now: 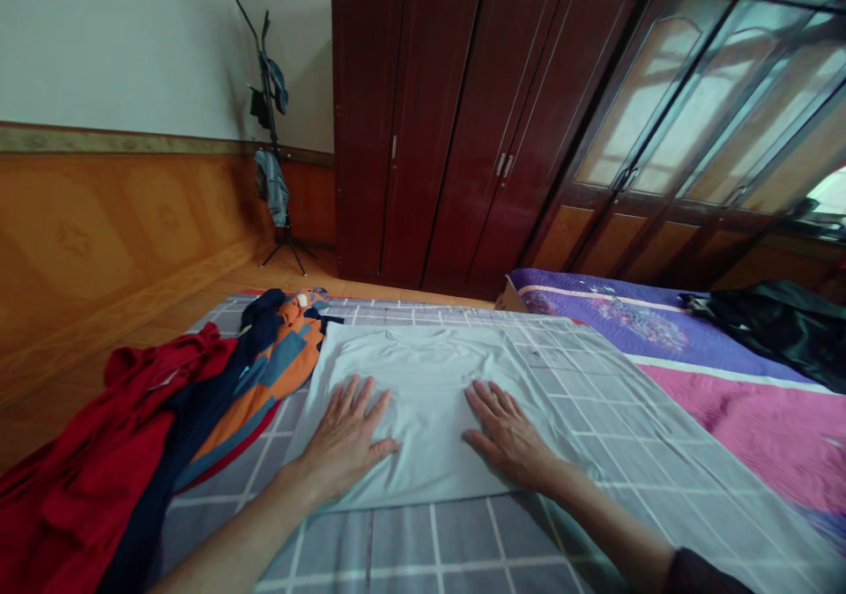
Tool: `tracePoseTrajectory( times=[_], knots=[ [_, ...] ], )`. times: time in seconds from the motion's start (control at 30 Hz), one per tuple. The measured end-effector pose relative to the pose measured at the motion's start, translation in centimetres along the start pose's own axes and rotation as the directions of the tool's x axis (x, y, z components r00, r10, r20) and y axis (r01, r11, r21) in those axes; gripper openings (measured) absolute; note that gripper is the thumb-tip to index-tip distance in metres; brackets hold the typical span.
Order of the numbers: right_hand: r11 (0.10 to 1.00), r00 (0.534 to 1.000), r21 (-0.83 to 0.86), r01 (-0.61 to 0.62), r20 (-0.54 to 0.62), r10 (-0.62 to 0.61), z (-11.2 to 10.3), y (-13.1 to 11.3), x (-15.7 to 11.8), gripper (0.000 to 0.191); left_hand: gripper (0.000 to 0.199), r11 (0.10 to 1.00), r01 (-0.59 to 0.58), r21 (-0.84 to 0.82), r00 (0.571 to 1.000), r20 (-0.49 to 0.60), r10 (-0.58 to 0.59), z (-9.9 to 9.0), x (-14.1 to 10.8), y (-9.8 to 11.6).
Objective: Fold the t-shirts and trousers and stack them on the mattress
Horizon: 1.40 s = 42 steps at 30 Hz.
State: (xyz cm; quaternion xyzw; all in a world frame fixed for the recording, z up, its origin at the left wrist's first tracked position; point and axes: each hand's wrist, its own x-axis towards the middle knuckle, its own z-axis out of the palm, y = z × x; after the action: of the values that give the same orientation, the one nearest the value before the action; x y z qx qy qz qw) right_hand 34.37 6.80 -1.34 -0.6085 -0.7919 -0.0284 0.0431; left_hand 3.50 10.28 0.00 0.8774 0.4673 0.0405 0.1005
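A pale, light-coloured T-shirt lies spread out on the grey checked bedsheet, its neckline at the far side and its hem towards me. Flat on the shirt's left part rests my left hand, fingers apart. My right hand presses on the right part in the same way, palm down with fingers spread. Small wrinkles show in the fabric around both hands. Neither hand grips anything.
To the left lie red clothing, a dark blue garment and an orange-and-blue garment. A purple-and-pink bedcover with a black garment is on the right. Behind stand a coat rack and a dark red wardrobe.
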Motion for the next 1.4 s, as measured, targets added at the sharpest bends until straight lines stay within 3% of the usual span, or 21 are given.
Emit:
tracePoseTrajectory(
  times=[0.13, 0.23, 0.3, 0.5, 0.63, 0.8, 1.03, 1.13, 1.2, 1.3, 1.4],
  knots=[
    [0.990, 0.992, 0.077, 0.118, -0.042, -0.115, -1.4, -3.9, 4.5, 0.054, 0.061, 0.995, -0.099, -0.027, 0.995, 0.009, 0.100, -0.1, -0.2, 0.9],
    [0.919, 0.944, 0.216, 0.329, -0.104, -0.314, -2.0, -7.2, 8.8, 0.048, 0.065, 0.989, -0.136, -0.062, 0.989, 0.056, 0.139, 0.0, -0.3, 1.3],
    [0.883, 0.922, 0.265, 0.388, -0.129, -0.366, -1.8, -9.3, 12.2, 0.044, 0.067, 0.989, -0.126, -0.075, 0.989, 0.065, 0.131, 0.2, -0.3, 1.3],
    [0.903, 0.950, 0.294, 0.313, -0.117, -0.291, 0.5, -13.3, 22.2, 0.027, 0.068, 0.979, -0.163, -0.125, 0.987, -0.012, 0.162, 0.8, -0.2, 0.9],
    [0.882, 0.936, 0.323, 0.344, -0.051, -0.347, 1.7, -14.4, 25.9, 0.030, 0.070, 0.975, -0.174, -0.140, 0.985, -0.024, 0.172, 1.0, -0.1, 0.8],
    [0.858, 0.927, 0.374, 0.352, -0.014, -0.374, 2.4, -14.8, 27.8, 0.031, 0.070, 0.969, -0.177, -0.171, 0.984, -0.028, 0.175, 0.5, -0.2, 0.9],
    [0.840, 0.951, 0.447, 0.307, -0.104, -0.292, 3.5, -14.7, 27.8, 0.032, 0.062, 0.954, -0.179, -0.241, 0.984, -0.049, 0.173, -0.7, -1.0, 1.3],
    [0.816, 0.943, 0.474, 0.330, -0.132, -0.305, 3.6, -14.3, 27.5, 0.029, 0.041, 0.975, -0.152, -0.165, 0.985, -0.110, 0.135, -1.7, -0.6, 1.0],
    [0.794, 0.933, 0.494, 0.355, -0.140, -0.330, 3.5, -14.0, 27.2, 0.022, 0.022, 0.996, -0.034, -0.087, 0.990, -0.138, 0.022, -2.9, -0.2, 0.1],
    [0.764, 0.923, 0.523, 0.378, -0.149, -0.354, 3.3, -13.7, 27.0, 0.009, 0.026, 0.978, 0.211, 0.012, 0.968, -0.142, -0.207, -5.0, 0.2, -2.2],
    [0.755, 0.928, 0.542, 0.369, -0.166, -0.335, 3.3, -13.7, 27.2, 0.014, 0.027, 0.933, 0.357, 0.044, 0.934, -0.036, -0.356, -6.1, 0.1, -4.5]
  ],
)
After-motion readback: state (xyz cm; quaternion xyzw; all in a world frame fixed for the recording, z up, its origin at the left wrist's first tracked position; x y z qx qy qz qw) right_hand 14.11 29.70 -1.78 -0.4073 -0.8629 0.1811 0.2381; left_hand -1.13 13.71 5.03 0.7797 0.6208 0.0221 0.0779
